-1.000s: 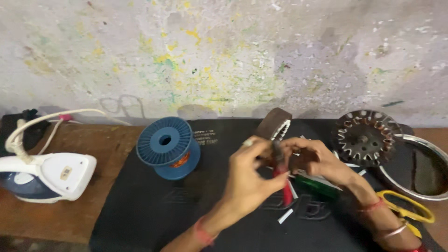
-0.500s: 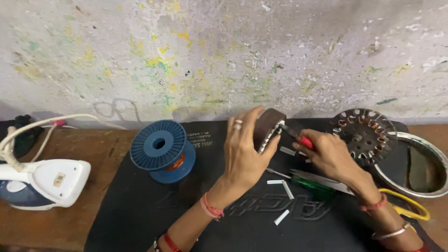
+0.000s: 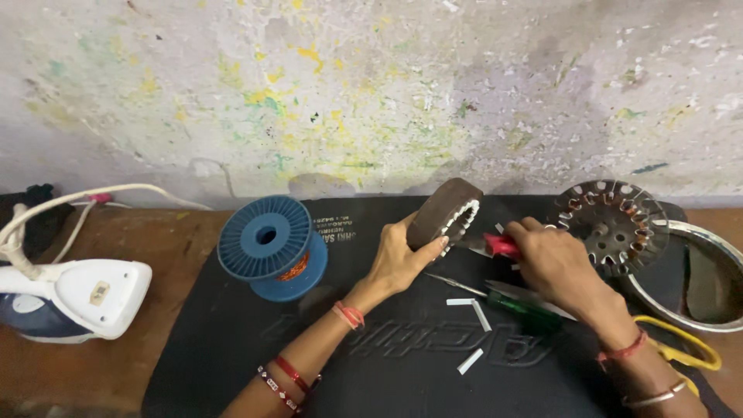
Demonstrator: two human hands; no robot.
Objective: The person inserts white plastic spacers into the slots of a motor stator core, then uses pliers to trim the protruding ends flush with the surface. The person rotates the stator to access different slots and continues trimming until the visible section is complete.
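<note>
My left hand (image 3: 398,255) grips a brown round motor stator (image 3: 443,214), tilted on its edge over a black mat (image 3: 232,348), with white slot liners showing along its inner rim. My right hand (image 3: 551,259) holds a red-handled tool (image 3: 499,246) whose metal tip points into the stator's slots. Under my right hand lie a green-handled screwdriver (image 3: 518,303) and a thin metal blade. Small white paper strips (image 3: 470,361) are scattered on the mat in front of my hands.
A blue wire spool (image 3: 267,244) with copper winding stands left of the stator. A white and blue clothes iron (image 3: 73,298) with its cord rests at far left. A second wound stator (image 3: 615,220), a metal ring (image 3: 700,240) and yellow-handled scissors (image 3: 681,352) sit at right. A paint-flecked wall rises behind.
Both hands moved away from me toward the wall, carrying the stator. The stator turned onto its edge, and the red-handled tool now reaches its slots from the right.
</note>
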